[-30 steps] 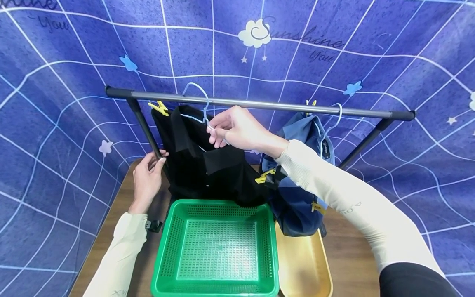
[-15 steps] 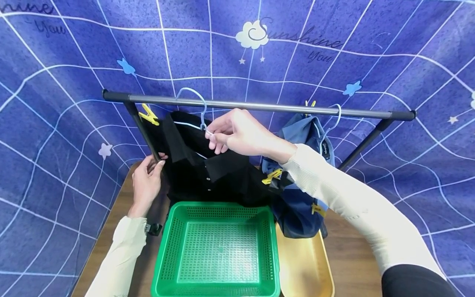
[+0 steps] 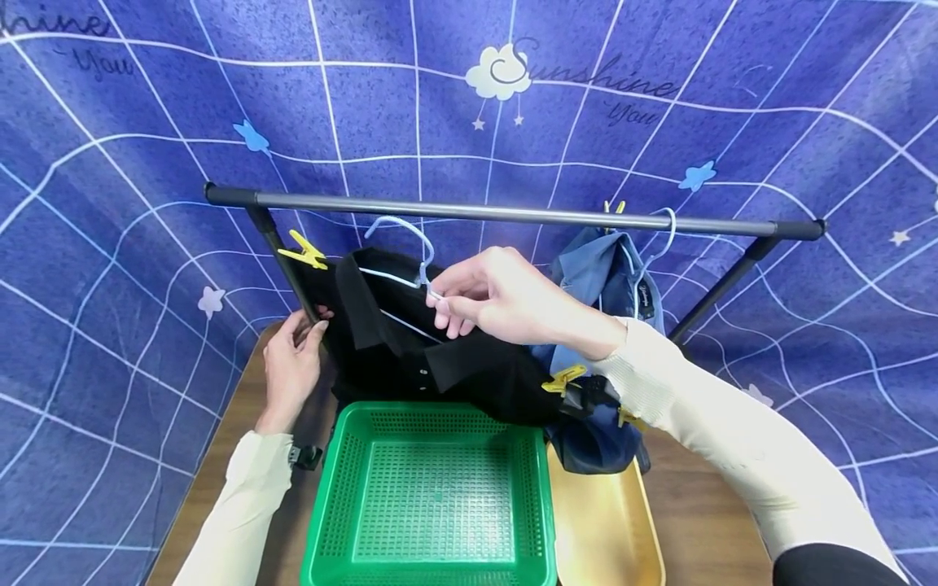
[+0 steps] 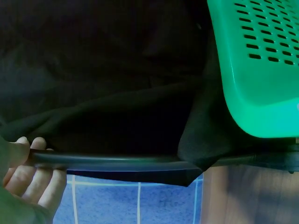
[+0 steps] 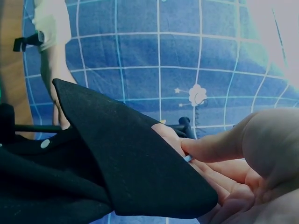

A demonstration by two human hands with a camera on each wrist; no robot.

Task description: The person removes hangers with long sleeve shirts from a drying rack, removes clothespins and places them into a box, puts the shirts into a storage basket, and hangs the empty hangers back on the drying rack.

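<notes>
My right hand (image 3: 498, 297) pinches a light blue wire hanger (image 3: 427, 252) just beside the base of its hook. On that hanger is a black collared shirt (image 3: 381, 334), with a yellow clothespin (image 3: 306, 252) at one shoulder and another yellow clothespin (image 3: 564, 379) at the other. The hook shows just below the metal rail (image 3: 469, 211), apart from it. In the right wrist view the shirt's collar (image 5: 135, 158) covers part of my fingers. My left hand (image 3: 291, 366) grips the rack's left post (image 4: 112, 163), thumb and fingers round it.
A blue shirt (image 3: 579, 260) hangs from the rail's right part on another hanger (image 3: 668, 236), with yellow clothespins. Below stand a green plastic basket (image 3: 550, 521) and a tan tray (image 3: 648, 521) on the wooden table (image 3: 703, 496). A blue patterned curtain (image 3: 469, 122) is behind the rack.
The hanger's hook was over the rail and is now off it, lower. My right hand has moved down and slightly right with hanger and black shirt. My left hand stays on the post.
</notes>
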